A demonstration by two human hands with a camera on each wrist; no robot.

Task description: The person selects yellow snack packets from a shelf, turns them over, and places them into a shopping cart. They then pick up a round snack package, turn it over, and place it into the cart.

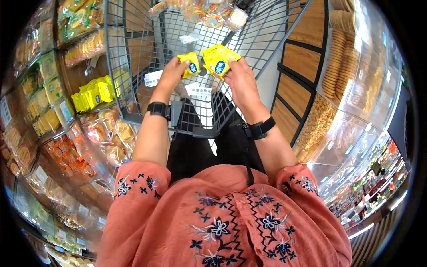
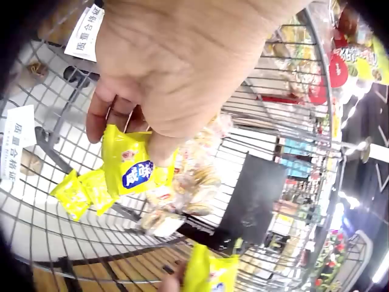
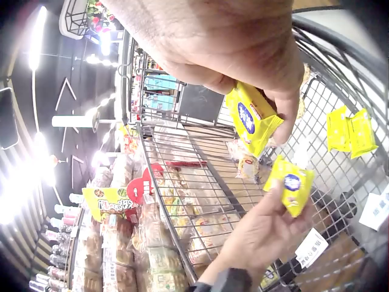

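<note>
Above a wire shopping cart (image 1: 133, 53), the left hand (image 1: 171, 73) pinches one yellow snack packet (image 1: 190, 63) while the right hand (image 1: 240, 80) grips a small stack of yellow packets (image 1: 219, 60). Two more yellow sachets (image 2: 85, 191) lie in the cart. Shelves of packaged biscuits (image 1: 93, 93) stand to the left.

Left hand (image 1: 171, 73) pinches one small yellow packet (image 1: 190, 63); right hand (image 1: 240, 78) grips a yellow packet stack (image 1: 218, 60), both over a wire shopping cart (image 1: 133, 53). Snack packs (image 1: 209, 13) lie in the cart's far end. Yellow shelf packets (image 1: 93, 92) sit left, biscuit bins (image 1: 342, 49) right.
</note>
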